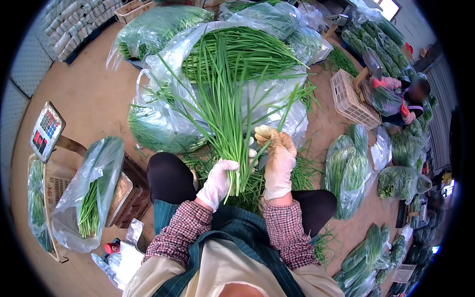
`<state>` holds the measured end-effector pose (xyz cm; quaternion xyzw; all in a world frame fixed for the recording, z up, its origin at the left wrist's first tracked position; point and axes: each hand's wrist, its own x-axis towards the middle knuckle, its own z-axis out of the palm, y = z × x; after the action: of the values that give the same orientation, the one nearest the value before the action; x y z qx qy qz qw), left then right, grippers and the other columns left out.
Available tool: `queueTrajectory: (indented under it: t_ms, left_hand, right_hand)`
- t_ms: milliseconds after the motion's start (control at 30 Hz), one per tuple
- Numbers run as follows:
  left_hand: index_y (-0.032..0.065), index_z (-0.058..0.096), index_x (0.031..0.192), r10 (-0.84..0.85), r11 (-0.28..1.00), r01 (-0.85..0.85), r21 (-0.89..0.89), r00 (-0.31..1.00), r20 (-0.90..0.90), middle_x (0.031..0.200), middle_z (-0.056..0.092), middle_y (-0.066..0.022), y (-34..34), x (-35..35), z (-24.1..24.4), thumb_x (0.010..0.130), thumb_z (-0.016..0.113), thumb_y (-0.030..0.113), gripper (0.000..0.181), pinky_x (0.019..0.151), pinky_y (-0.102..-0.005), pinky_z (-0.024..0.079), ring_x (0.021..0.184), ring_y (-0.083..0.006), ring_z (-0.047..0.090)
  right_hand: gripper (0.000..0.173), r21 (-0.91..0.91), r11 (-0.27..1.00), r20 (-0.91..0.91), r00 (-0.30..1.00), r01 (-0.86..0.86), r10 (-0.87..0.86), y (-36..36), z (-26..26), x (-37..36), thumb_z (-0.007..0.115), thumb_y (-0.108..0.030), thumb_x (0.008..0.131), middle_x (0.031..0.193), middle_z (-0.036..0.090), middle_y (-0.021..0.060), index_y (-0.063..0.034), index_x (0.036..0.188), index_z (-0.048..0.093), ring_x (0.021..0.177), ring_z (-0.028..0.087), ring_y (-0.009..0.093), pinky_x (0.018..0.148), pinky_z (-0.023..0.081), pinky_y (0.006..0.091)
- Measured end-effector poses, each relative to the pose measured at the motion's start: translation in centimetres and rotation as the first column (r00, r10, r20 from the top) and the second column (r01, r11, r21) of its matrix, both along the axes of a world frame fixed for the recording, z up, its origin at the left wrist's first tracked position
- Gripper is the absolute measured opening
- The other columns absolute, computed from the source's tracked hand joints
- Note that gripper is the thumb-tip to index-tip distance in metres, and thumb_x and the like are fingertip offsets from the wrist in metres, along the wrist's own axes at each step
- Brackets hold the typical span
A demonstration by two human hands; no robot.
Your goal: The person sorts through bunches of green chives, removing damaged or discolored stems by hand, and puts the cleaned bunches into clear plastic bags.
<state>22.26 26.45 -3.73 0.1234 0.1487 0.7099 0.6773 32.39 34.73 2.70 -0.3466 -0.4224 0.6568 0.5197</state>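
A loose bunch of long green garlic chives (pixel 228 126) is gripped near its pale cut ends by my gloved left hand (pixel 217 182). The blades fan out away from me. To its right, my gloved right hand (pixel 276 159) pinches a few separate blades (pixel 291 104) between thumb and fingers. Both gloves are white, and the right one is stained brownish at the fingers. Beyond my hands, a big heap of chives (pixel 241 52) lies in an opened clear plastic bag (pixel 274 92). Loose trimmings (pixel 245 202) cover the floor between my knees.
At left, a digital scale (pixel 47 130) stands beside a bag of chives (pixel 89 208). Filled plastic bags (pixel 347 174) lie on the right. Another person (pixel 402 96) with red gloves works by a plastic crate (pixel 352 100). More bagged greens (pixel 159 29) sit at the back.
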Motion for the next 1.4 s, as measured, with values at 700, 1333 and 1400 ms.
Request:
queueTrajectory:
  t_ms: [700, 1333, 1400]
  left_hand:
    - [0.0013, 0.048, 0.125, -0.155, 0.986, 0.160, 0.040, 0.982, -0.108, 0.092, 0.058, -0.0145, -1.1, 0.6, 1.1, 0.063, 0.067, 0.027, 0.070, 0.065, -0.0310, 0.047, 0.066, -0.0197, 0.056]
    - [-0.0014, 0.047, 0.127, 0.088, 0.981, -0.178, -0.077, 0.765, -0.637, 0.076, 0.057, -0.0040, 0.0, -2.5, 4.3, 0.077, 0.060, 0.004, 0.053, 0.059, -0.0286, 0.045, 0.063, -0.0123, 0.053]
    - [-0.0031, 0.039, 0.131, -0.027, 0.923, -0.351, -0.160, 0.356, -0.934, 0.087, 0.063, -0.0130, 0.1, -1.4, 3.9, 0.078, 0.063, 0.007, 0.059, 0.067, -0.0341, 0.049, 0.075, -0.0256, 0.062]
  right_hand:
    - [0.026, 0.141, 0.951, 0.653, 0.748, -0.276, 0.120, -0.8, 1.2, 1.3, 0.063, -0.020, 0.088, 0.091, 0.065, 0.0086, 0.0014, 0.103, 0.065, 0.070, 0.061, 0.015, 0.061, 0.049, 0.0260]
    - [0.034, 0.013, 0.996, 0.910, 0.413, -0.092, 0.026, 0.7, -1.4, 11.8, 0.065, -0.026, 0.086, 0.091, 0.068, 0.0156, 0.0044, 0.100, 0.060, 0.079, 0.064, 0.024, 0.071, 0.050, 0.0354]
    - [0.062, -0.075, 0.964, 0.988, 0.110, -0.255, 0.106, -1.3, -3.0, 9.3, 0.073, -0.033, 0.079, 0.109, 0.063, 0.0210, 0.0049, 0.122, 0.048, 0.101, 0.060, 0.031, 0.086, 0.047, 0.0421]
